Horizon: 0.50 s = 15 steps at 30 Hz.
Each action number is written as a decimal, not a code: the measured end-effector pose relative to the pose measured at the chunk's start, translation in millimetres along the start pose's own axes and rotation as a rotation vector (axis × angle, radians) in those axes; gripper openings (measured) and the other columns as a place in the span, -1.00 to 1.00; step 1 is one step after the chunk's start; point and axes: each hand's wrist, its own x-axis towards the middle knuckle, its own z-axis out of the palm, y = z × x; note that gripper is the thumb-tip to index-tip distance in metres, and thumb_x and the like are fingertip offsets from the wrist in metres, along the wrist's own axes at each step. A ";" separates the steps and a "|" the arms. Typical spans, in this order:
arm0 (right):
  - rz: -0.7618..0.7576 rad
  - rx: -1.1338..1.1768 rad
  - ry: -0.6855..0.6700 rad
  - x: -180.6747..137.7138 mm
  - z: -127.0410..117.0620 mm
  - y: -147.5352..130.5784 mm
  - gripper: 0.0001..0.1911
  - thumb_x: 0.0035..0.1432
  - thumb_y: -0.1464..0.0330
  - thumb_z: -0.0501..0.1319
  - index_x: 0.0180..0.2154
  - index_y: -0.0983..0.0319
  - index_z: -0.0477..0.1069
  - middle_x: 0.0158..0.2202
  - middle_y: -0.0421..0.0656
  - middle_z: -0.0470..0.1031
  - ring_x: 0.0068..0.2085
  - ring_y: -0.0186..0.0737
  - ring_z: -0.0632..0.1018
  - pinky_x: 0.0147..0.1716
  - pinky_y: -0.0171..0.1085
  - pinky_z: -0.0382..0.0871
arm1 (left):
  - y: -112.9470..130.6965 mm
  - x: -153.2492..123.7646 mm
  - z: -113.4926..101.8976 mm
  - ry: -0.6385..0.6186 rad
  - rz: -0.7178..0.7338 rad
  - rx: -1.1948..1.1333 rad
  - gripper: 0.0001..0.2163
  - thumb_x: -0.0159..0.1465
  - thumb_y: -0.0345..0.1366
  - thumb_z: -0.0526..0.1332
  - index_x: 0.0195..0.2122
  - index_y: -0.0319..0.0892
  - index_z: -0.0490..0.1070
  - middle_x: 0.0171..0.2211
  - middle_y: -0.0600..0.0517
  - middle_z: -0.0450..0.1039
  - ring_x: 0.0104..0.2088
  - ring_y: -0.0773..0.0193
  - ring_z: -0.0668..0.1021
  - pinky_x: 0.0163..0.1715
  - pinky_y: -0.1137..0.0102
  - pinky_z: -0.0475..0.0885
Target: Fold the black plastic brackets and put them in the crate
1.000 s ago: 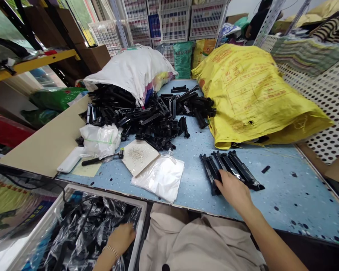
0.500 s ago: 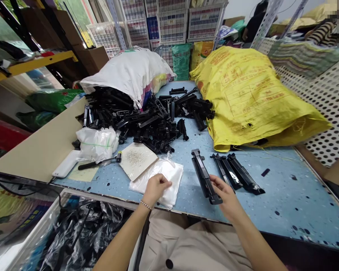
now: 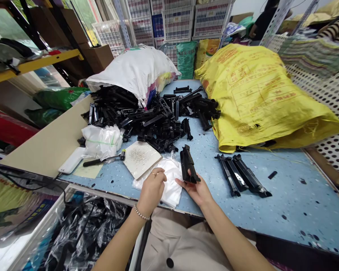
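Observation:
My right hand [image 3: 196, 190] holds a long black plastic part [image 3: 187, 164] by its near end, lifted over the blue table [image 3: 271, 210]. My left hand [image 3: 152, 188] pinches the edge of a stack of clear plastic bags [image 3: 169, 177] lying beside it. A few more matching black parts [image 3: 243, 175] lie side by side to the right. A big heap of black parts [image 3: 147, 114] spills from a white sack [image 3: 135, 69] at the back.
A yellow sack [image 3: 260, 90] fills the back right. A beige tile with small screws [image 3: 139, 156], a small hammer [image 3: 103, 160], a white bundle [image 3: 101, 137] and a white tray [image 3: 70, 162] lie left. A bin lined with plastic [image 3: 81, 229] stands below the table's left edge.
My right hand picked one black part from the row and carried it left, lifting it. My left hand came up from the bin and took hold of the plastic bags.

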 end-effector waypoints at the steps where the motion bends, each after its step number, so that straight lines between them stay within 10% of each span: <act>1: -0.010 -0.013 0.003 -0.8 -0.3 -0.9 -0.75 -0.19 0.33 0.47 -0.41 0.19 0.48 -0.43 -0.29 0.47 -0.39 -0.33 0.42 -0.19 -0.06 0.51 | 1.8 -1.2 -3.6 -0.010 0.057 0.117 -0.75 0.14 -0.61 0.03 -0.35 -0.20 0.44 -0.05 -0.13 0.45 -0.10 0.15 0.50 -0.09 0.24 0.42; 6: 0.084 -0.025 -0.037 -37.1 -16.2 -12.7 -0.71 -0.15 0.32 0.48 -0.33 0.18 0.48 -0.42 -0.25 0.48 -0.41 -0.33 0.43 -0.47 -0.32 0.48 | -2.6 6.2 -7.5 -0.123 0.094 0.232 -0.55 0.09 -0.66 0.00 -0.03 -0.27 0.41 0.00 -0.18 0.42 -0.01 0.11 0.49 0.02 0.19 0.43; 12: 0.636 0.039 -0.247 -79.0 -57.7 -5.9 -0.77 0.03 0.31 0.38 -0.30 0.30 0.44 -0.52 -0.23 0.40 -0.62 -0.53 0.23 -0.74 -0.55 0.11 | -3.2 1.3 -13.0 -0.126 0.126 0.012 -0.40 0.10 -0.63 -0.01 0.19 -0.18 0.24 0.17 -0.14 0.27 0.17 0.14 0.37 0.16 0.19 0.34; 15: 0.598 -0.036 -0.249 -65.6 -50.4 7.5 -0.71 0.02 0.25 0.37 -0.29 0.33 0.45 -0.51 -0.22 0.40 -0.66 -0.58 0.15 -0.76 -0.56 0.01 | 16.3 -18.9 -15.4 -0.209 0.209 -0.024 -0.33 0.11 -0.63 -0.03 0.28 -0.17 0.10 0.25 -0.15 0.16 0.26 0.14 0.26 0.23 0.17 0.27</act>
